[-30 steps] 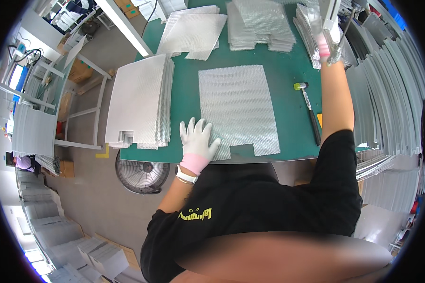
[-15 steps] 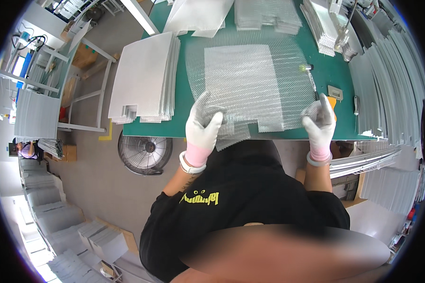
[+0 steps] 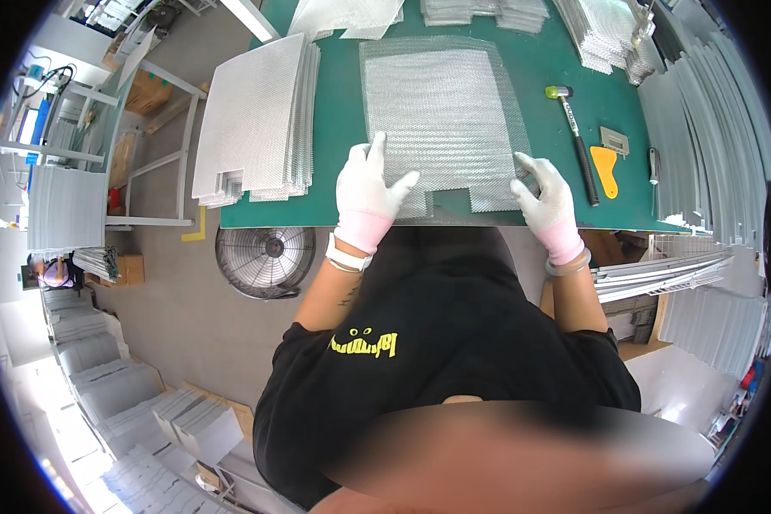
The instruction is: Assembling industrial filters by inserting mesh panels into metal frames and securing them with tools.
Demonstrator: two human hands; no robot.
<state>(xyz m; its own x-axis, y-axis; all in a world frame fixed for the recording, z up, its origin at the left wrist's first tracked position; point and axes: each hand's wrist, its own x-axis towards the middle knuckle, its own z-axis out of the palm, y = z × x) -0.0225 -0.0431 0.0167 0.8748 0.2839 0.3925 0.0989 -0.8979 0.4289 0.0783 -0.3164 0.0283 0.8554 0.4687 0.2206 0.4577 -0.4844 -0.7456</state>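
On the green table in front of me lies a sheet of fine silvery mesh (image 3: pixel 441 128), over a white panel with a notch in its front edge. My left hand (image 3: pixel 368 190), in a white glove with a pink cuff, rests at the mesh's front left edge, fingers stretched and thumb apart. My right hand (image 3: pixel 546 204), gloved alike, is at the front right edge. Its thumb and fingers are bent but apart, with the fingertips by the mesh's border. Whether they touch the border is hard to see.
A stack of notched mesh-covered panels (image 3: pixel 253 120) stands at the left. Right of the mesh lie a hammer (image 3: pixel 576 141), an orange scraper (image 3: pixel 605 171), a flat metal-edged scraper (image 3: pixel 614 141) and a screwdriver (image 3: pixel 654 166). More sheets line the back and right. A fan (image 3: pixel 270 257) stands on the floor.
The mesh has drawn in from a wide, flared spread and lies more squarely over the panel, uncovering the hammer. My right hand has moved left to its edge.
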